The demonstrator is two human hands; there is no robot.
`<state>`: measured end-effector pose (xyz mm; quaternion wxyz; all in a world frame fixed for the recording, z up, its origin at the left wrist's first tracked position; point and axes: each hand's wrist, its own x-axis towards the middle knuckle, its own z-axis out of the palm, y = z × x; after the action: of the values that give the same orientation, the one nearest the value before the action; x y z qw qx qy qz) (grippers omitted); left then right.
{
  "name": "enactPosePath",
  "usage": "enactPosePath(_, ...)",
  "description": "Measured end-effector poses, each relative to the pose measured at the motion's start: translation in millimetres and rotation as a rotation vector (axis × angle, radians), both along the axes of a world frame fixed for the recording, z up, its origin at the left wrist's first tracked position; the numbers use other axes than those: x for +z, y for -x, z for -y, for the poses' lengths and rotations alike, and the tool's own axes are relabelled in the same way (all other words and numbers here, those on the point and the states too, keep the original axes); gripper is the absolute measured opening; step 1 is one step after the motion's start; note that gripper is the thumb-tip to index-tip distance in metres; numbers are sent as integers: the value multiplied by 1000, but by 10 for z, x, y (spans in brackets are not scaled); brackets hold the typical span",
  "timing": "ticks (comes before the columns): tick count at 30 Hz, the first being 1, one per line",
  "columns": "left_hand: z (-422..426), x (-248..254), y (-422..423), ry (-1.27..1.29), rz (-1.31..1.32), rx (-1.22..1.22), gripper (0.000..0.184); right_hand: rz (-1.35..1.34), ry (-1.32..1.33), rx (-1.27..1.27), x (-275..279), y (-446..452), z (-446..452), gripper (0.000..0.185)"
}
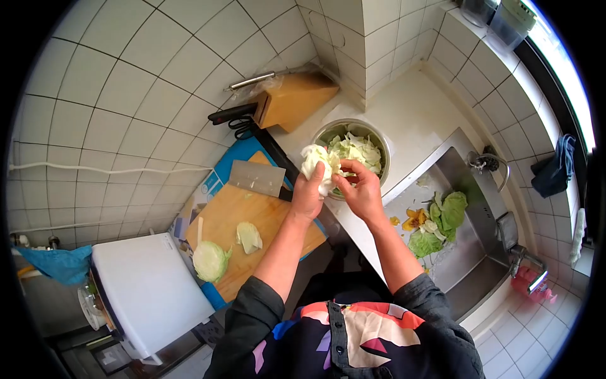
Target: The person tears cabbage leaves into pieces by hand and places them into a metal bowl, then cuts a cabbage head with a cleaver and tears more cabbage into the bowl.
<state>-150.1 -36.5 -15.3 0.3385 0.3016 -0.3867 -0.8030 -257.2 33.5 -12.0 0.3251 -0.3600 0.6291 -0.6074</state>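
Observation:
My left hand (308, 194) is wrapped round a chunk of pale cabbage (314, 159), held up by the near left rim of a round metal bowl (386, 146). At the chunk's right side, the fingers of my right hand (360, 187) pinch together at a leaf edge. Torn cabbage leaves (356, 149) fill the bowl below. On the wooden cutting board (278, 234) to the left lie a cut cabbage half (211, 261) and a smaller cabbage piece (249, 237). A cleaver (255, 177) rests flat at the board's far edge.
A wooden knife block (297, 98) with black scissors (241, 126) stands at the back. In the steel sink (470, 271) at right lie green outer leaves (449, 215) and yellowed scraps (414, 219). A faucet (527, 260) reaches over its right side. A white appliance (151, 290) sits at lower left.

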Motion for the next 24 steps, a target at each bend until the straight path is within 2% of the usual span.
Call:
enactPosePath(2, -2, 7, -43, 29, 2, -4, 57, 70, 19, 34, -34, 31, 7, 28)
enactPosePath(4, -3, 36, -79, 168, 179, -51, 57, 100, 5, 28, 27, 50, 6, 27)
enactPosePath(5, -29, 39, -65, 186, 195, -17, 48, 263, -88, 108, 43, 84, 6, 26)
enactPosePath(7, -12, -11, -116, 214, 204, -78, 48, 564, -198, 238, 31, 158, 3, 24)
enactPosePath(8, 3, -31, -137, 253, 217, -122, 48, 564, -199, 228, -14, 153, 0, 24)
enactPosePath(10, 2, -45, -145, 255, 237, -100, 47, 386, 26, 193, -97, 94, 22, 24)
enactPosePath(11, -4, -56, -148, 259, 259, -71, 46, 275, 4, 144, -135, 65, 15, 24)
enactPosePath(12, -18, -54, -146, 261, 281, -43, 45, 277, -1, 137, -89, 33, 8, 24)
enactPosePath(14, -33, -50, -123, 255, 260, -44, 43, -156, 118, -60, 19, -24, -14, 24)
enactPosePath(16, -41, 16, -72, 311, 253, 11, 41, -146, 133, -80, 57, -80, -25, 23)
enactPosePath(18, -80, 71, -39, 336, 261, 32, 39, -260, 195, -119, 20, -108, -28, 20)
enactPosePath(24, -165, 148, 53, 468, 428, 161, 44, -404, 296, -185, 8, -126, -9, 22)
